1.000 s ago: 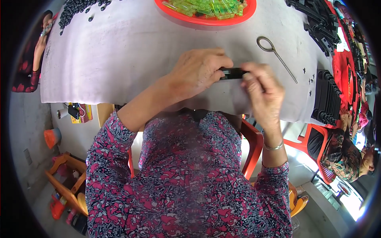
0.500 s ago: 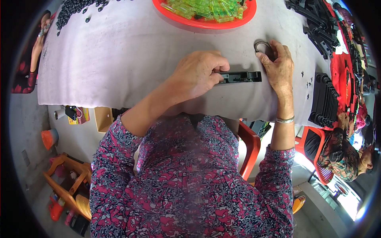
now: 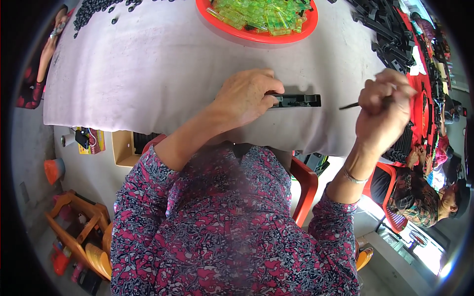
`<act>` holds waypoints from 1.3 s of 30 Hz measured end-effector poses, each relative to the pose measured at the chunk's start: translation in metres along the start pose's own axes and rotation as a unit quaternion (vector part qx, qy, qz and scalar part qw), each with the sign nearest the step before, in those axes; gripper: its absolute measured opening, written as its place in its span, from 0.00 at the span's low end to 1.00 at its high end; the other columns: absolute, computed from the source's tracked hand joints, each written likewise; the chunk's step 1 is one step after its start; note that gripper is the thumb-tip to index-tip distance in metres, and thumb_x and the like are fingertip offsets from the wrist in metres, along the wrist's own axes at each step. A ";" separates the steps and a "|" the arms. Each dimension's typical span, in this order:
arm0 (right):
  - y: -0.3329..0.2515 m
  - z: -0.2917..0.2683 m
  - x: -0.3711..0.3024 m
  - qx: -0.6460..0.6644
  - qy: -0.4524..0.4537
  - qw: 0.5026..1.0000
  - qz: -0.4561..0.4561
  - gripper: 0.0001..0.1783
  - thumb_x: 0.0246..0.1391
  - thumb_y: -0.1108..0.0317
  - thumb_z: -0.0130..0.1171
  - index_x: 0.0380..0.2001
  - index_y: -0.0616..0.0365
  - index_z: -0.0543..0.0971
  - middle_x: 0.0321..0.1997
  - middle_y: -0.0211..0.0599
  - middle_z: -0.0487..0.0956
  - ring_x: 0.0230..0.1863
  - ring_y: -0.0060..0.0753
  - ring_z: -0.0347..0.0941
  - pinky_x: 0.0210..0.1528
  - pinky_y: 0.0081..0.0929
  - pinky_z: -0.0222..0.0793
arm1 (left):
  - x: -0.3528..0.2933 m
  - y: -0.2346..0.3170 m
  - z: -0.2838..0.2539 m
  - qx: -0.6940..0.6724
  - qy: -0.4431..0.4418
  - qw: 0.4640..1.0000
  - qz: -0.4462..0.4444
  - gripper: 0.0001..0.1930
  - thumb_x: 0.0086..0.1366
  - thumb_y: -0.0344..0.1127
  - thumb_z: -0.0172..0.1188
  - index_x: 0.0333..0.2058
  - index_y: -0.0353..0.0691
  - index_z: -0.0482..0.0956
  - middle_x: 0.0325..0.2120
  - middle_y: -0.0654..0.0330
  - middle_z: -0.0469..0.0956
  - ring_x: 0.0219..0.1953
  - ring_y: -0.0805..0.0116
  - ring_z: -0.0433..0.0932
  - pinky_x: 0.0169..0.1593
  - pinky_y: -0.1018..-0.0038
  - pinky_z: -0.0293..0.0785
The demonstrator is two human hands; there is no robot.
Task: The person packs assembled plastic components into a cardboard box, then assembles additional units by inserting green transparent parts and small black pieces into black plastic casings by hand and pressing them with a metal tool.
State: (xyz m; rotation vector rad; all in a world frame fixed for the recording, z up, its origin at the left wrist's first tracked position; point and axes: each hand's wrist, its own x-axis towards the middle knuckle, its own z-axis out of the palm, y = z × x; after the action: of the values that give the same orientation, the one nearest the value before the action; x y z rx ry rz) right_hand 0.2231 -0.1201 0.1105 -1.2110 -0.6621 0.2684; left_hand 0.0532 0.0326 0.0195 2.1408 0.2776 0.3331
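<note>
My left hand grips one end of a narrow black plastic housing, which lies flat on the cloth-covered table with its hollow side up. The fingers hide its left end. My right hand is raised at the right, closed around a thin dark tool whose pointed end juts out to the left toward the housing without touching it. The rest of the tool is hidden in the fist, and that hand is a little blurred.
At the far side stands a red tray heaped with clear yellow-green plastic pieces. Small black beads lie at the far left, and black plastic parts pile up at the far right. Another person's arm rests at the left edge.
My right hand has lifted off the table and moved right and nearer, now with the thin tool in it. The dark ring it was touching no longer shows on the cloth. My left hand keeps its grip.
</note>
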 end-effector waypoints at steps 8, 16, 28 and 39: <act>0.026 0.035 -0.017 0.310 -0.071 0.938 0.138 0.33 0.70 0.39 0.41 0.19 0.54 0.62 0.13 0.24 0.53 0.14 0.20 0.42 0.18 0.25 0.39 | 0.002 -0.002 0.005 0.022 0.000 1.000 0.020 0.09 0.58 0.30 0.63 0.38 0.37 0.82 0.31 0.54 0.76 0.35 0.51 0.77 0.39 0.59 0.71; 0.046 0.040 -0.022 0.266 -0.104 0.945 0.158 0.33 0.71 0.42 0.39 0.16 0.53 0.60 0.12 0.24 0.53 0.14 0.20 0.41 0.18 0.25 0.38 | 0.001 0.004 0.001 0.027 -0.016 0.999 -0.017 0.06 0.58 0.31 0.62 0.34 0.42 0.83 0.33 0.57 0.76 0.41 0.52 0.77 0.44 0.57 0.72; 0.049 0.035 -0.021 0.307 -0.148 0.927 0.158 0.33 0.71 0.41 0.39 0.16 0.50 0.60 0.12 0.23 0.51 0.15 0.20 0.39 0.19 0.26 0.36 | 0.001 -0.002 0.004 0.021 -0.002 1.000 0.007 0.08 0.58 0.30 0.63 0.38 0.39 0.82 0.30 0.55 0.75 0.35 0.51 0.77 0.39 0.59 0.70; 0.050 0.037 -0.016 0.285 -0.157 0.929 0.177 0.32 0.71 0.42 0.40 0.15 0.49 0.58 0.12 0.22 0.51 0.15 0.19 0.39 0.18 0.25 0.38 | 0.003 0.002 0.002 -0.012 0.005 1.000 0.028 0.10 0.57 0.27 0.64 0.40 0.37 0.82 0.31 0.56 0.75 0.35 0.55 0.77 0.41 0.63 0.72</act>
State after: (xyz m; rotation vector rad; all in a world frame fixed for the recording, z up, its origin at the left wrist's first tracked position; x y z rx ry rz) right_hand 0.1953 -0.0823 0.0660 -0.7178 -0.5765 0.9103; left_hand 0.0567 0.0306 0.0206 2.1257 0.2188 0.3764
